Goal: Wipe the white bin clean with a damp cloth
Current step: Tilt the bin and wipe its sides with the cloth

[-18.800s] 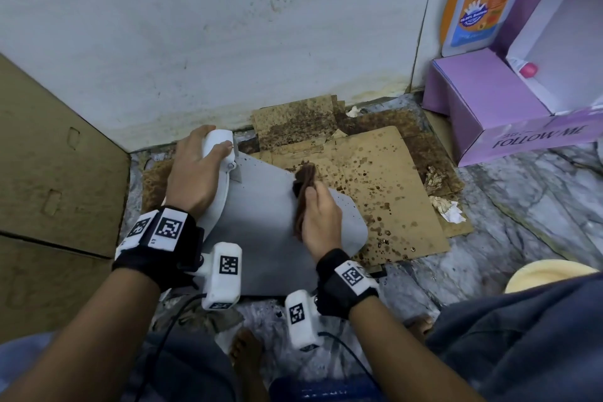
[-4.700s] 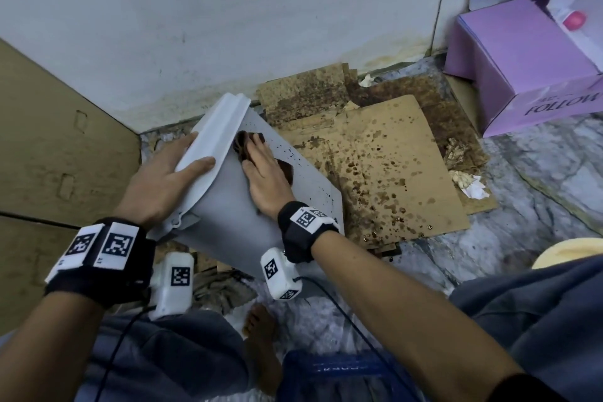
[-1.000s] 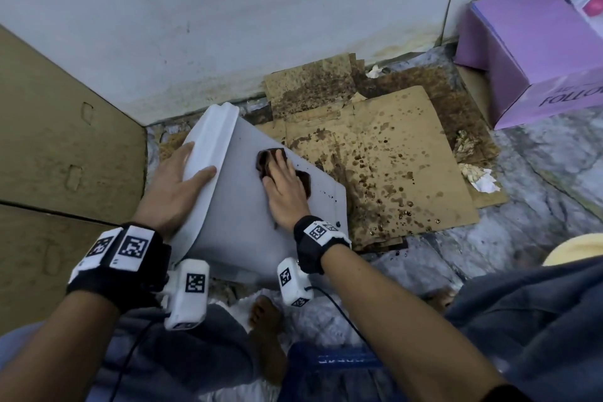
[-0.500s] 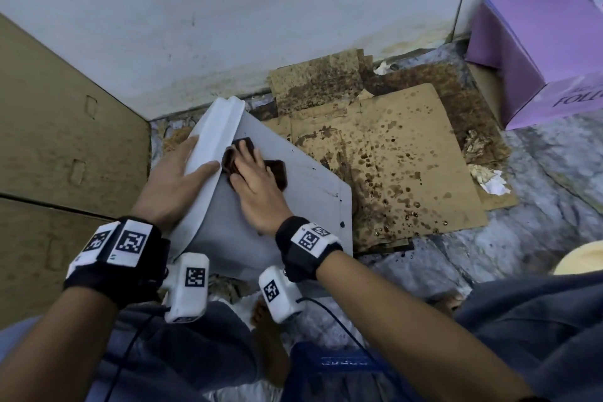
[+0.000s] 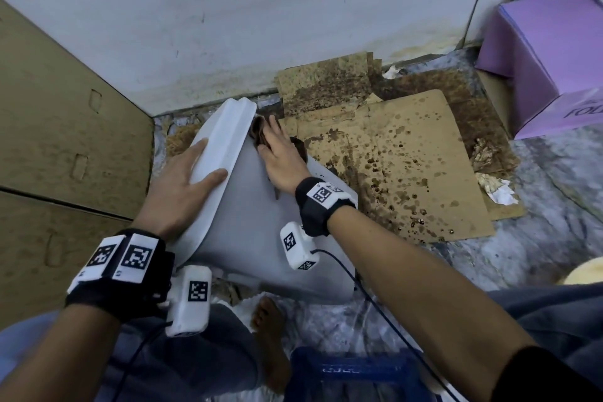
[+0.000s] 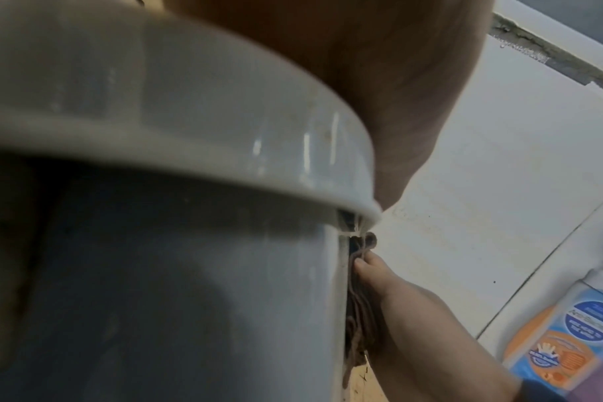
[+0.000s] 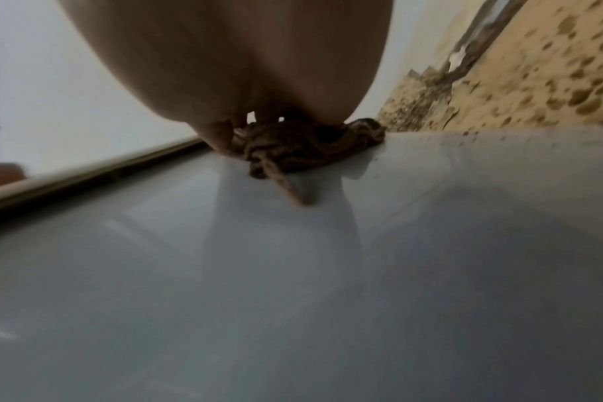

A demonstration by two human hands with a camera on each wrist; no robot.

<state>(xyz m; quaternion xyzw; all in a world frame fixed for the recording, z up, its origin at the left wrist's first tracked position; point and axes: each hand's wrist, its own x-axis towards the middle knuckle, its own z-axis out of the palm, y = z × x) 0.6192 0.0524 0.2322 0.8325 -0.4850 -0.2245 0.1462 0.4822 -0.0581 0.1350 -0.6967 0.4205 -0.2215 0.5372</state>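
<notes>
Stained cardboard (image 5: 391, 166) on marble floor (image 5: 538, 238) by white wall (image 5: 261, 10), my left hand (image 5: 182, 183) splayed flat on white bin (image 5: 261, 238) rim, my right hand (image 5: 280, 160) at one o'clock, fingers straight, pressing brown cloth (image 7: 293, 152) against bin's side.

I am steadying the bin (image 5: 254, 238) by its rim with my left hand (image 5: 182, 186), while my right hand (image 5: 282, 161) is pressing the cloth (image 5: 257, 134) flat under the rim.

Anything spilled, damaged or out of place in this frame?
Yes. The cardboard on the floor beside the white bin is spattered with dark brown stains, heaviest near the wall, and crumpled paper scraps lie at its right edge. The bin lies tipped on its side, which suits the wiping.
</notes>
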